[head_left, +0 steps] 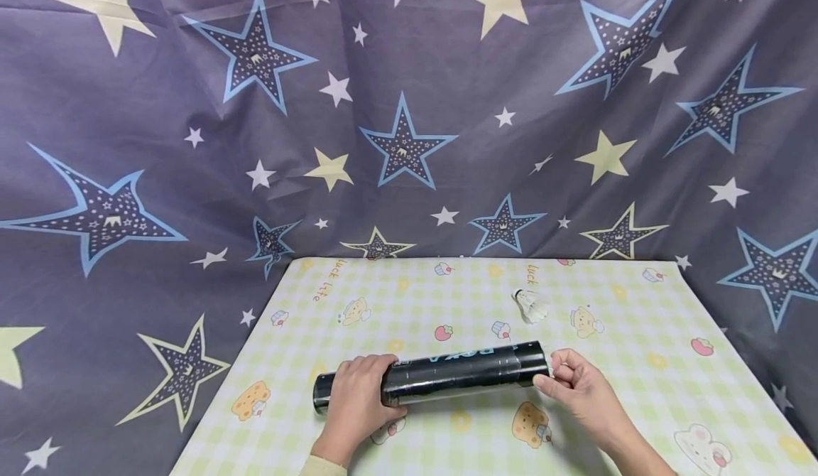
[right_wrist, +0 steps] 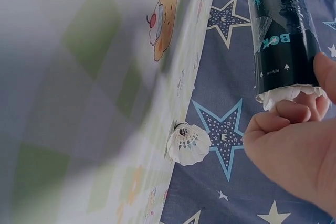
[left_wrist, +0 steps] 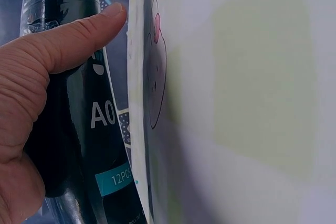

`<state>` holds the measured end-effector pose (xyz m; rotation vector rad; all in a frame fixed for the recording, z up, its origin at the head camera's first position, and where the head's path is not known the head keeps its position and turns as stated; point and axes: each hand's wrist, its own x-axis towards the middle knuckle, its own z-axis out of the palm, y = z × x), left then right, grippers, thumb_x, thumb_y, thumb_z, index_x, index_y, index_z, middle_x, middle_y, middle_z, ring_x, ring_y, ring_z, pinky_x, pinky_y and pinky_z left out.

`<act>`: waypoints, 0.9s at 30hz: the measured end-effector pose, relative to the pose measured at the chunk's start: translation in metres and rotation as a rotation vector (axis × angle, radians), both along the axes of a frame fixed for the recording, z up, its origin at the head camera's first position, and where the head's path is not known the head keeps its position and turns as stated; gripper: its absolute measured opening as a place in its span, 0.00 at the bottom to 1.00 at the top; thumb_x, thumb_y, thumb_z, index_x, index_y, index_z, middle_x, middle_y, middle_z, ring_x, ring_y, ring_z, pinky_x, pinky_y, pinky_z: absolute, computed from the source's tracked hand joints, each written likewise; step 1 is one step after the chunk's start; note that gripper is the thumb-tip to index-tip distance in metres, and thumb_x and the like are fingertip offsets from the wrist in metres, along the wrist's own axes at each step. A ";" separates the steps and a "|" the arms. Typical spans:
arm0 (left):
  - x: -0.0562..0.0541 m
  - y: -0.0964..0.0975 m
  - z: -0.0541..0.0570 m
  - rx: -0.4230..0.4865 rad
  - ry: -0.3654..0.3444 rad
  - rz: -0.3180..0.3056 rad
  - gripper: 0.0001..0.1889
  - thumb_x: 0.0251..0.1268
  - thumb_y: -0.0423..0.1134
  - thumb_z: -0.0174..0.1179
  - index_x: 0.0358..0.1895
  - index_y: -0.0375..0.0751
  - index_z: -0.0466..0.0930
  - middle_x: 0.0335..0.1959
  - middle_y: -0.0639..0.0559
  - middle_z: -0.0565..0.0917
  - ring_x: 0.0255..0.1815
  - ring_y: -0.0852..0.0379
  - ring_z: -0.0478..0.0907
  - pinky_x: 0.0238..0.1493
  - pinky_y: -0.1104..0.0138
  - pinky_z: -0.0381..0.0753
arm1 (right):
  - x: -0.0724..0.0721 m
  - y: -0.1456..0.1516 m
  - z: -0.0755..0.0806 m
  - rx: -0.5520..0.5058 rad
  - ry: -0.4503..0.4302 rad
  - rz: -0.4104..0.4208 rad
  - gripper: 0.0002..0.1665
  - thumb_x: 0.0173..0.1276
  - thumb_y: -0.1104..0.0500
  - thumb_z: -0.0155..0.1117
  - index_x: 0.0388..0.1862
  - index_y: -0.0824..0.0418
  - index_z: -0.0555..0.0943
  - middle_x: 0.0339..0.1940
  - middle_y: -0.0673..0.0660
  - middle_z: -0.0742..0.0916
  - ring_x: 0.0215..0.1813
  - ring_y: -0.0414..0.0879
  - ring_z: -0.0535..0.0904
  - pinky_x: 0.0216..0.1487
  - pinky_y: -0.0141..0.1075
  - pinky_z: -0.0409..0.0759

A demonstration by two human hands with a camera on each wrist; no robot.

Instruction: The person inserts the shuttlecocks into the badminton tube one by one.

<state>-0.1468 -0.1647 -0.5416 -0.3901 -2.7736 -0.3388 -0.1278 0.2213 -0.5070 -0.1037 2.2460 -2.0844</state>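
A black shuttlecock tube (head_left: pixel 456 376) with blue lettering lies across the front of the table, tilted slightly up to the right. My left hand (head_left: pixel 361 398) grips it near its left end, fingers over the top and thumb along the near side. At the right end, the tube's mouth is uncovered, and white feathers of a shuttlecock (right_wrist: pixel 270 98) show just inside. The fingers of my right hand (head_left: pixel 591 398) curl into that mouth at the feathers, while the thumb lies against the tube's rim. Their fingertips are partly hidden there.
Another white shuttlecock (head_left: pixel 532 307) lies on its side beyond the tube's right end. The table (head_left: pixel 639 362) wears a green-checked cloth with printed cartoons. A dark curtain (head_left: pixel 447 57) with stars hangs behind and at both sides.
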 end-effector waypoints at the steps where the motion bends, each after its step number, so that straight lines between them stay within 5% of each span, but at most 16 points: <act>1: 0.000 0.000 0.000 0.000 -0.001 0.000 0.47 0.24 0.61 0.92 0.59 0.54 0.85 0.52 0.55 0.91 0.52 0.53 0.86 0.56 0.53 0.81 | 0.000 0.000 0.000 0.003 0.000 0.010 0.16 0.69 0.70 0.72 0.43 0.68 0.71 0.39 0.43 0.94 0.36 0.32 0.85 0.40 0.26 0.84; 15: 0.001 0.001 0.000 -0.002 0.001 -0.003 0.47 0.23 0.60 0.92 0.59 0.54 0.84 0.52 0.56 0.91 0.52 0.53 0.85 0.56 0.53 0.81 | 0.001 0.001 -0.001 -0.057 -0.003 0.151 0.13 0.76 0.67 0.67 0.44 0.60 0.70 0.33 0.41 0.90 0.38 0.32 0.79 0.41 0.30 0.76; 27: 0.001 0.000 -0.001 0.000 0.000 -0.002 0.47 0.22 0.59 0.92 0.59 0.55 0.84 0.53 0.56 0.91 0.53 0.53 0.86 0.58 0.53 0.81 | 0.002 0.001 -0.001 -0.058 -0.017 0.173 0.12 0.77 0.66 0.65 0.44 0.62 0.68 0.31 0.41 0.87 0.37 0.33 0.77 0.39 0.33 0.75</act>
